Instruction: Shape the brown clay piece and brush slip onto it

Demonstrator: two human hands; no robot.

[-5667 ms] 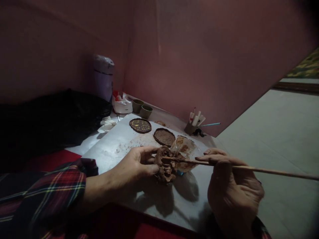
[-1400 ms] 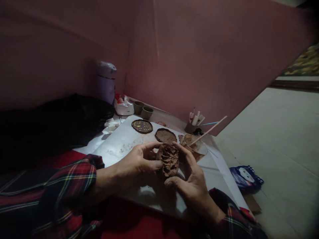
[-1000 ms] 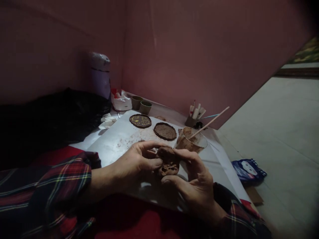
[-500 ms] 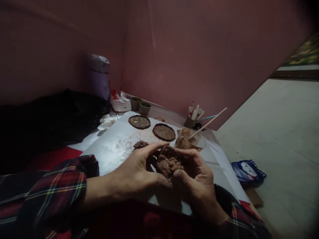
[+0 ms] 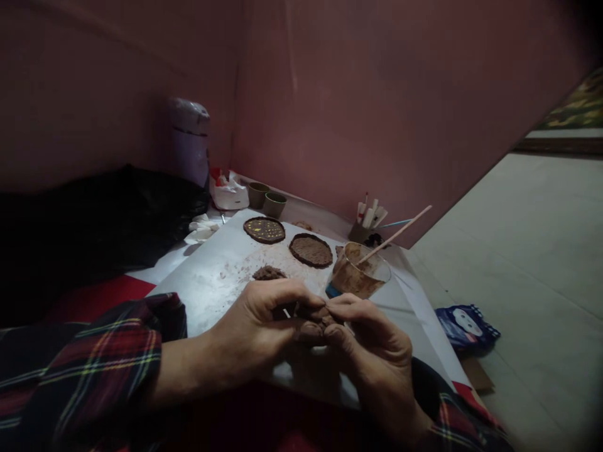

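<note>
One brown lump (image 5: 322,316) sits between our left hand (image 5: 266,321) and our right hand (image 5: 377,342), nearer to us than the clear cup (image 5: 357,276) and to its left. We have both hands nearly closed, thumbs and fingers pinching the lump from either side and covering much of it.

Smeared with brown, the cup stands on white paper (image 5: 202,292), with a thin stick (image 5: 398,233) leaning out of it to the right. Just left of the cup we see a rimmed brown disc (image 5: 311,250); farther left and beyond lies a yellow-speckled disc (image 5: 264,230). We also have a crumbly brown pile (image 5: 269,273) left of the cup. Behind the cup stands a holder (image 5: 359,232) of pale sticks (image 5: 370,215). Right of it, well apart, lies a blue packet (image 5: 466,328).
</note>
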